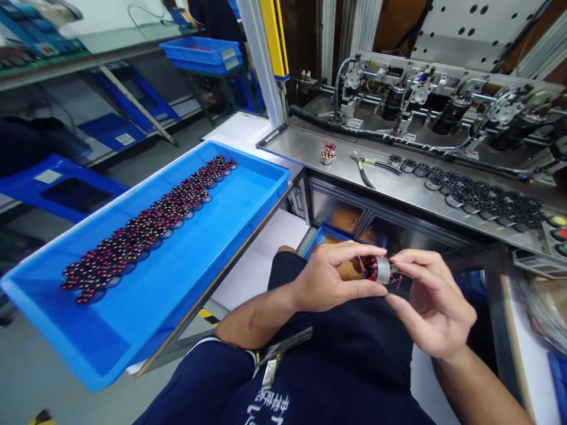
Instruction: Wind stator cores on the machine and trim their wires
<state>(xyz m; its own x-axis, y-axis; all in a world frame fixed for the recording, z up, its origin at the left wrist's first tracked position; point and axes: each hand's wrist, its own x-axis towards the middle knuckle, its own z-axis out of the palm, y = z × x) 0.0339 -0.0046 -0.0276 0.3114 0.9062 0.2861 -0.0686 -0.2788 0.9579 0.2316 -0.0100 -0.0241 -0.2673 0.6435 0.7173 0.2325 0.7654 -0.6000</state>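
Between my two hands, above my lap, is a small motor stator (pixel 380 270) with a silvery ring, red and black windings on its left face and thin reddish wires at its right. My left hand (pixel 325 276) pinches it with thumb below and a finger above. My right hand (pixel 436 301) closes around the wire side, its fingertips touching the part's right edge. On the metal bench ahead, two stators with copper and red windings (pixel 328 156) stand beside green-and-black-handled cutters (pixel 363 170).
At the left, a blue tray (pixel 212 254) carries tightly packed rows of red-and-black stators (pixel 146 227). Many black stator cores (pixel 482 195) cover the bench's right side, near push buttons (pixel 560 234). Behind the bench is a winding machine (pixel 425 100); a yellow light-curtain post (pixel 274 38) rises at its left.
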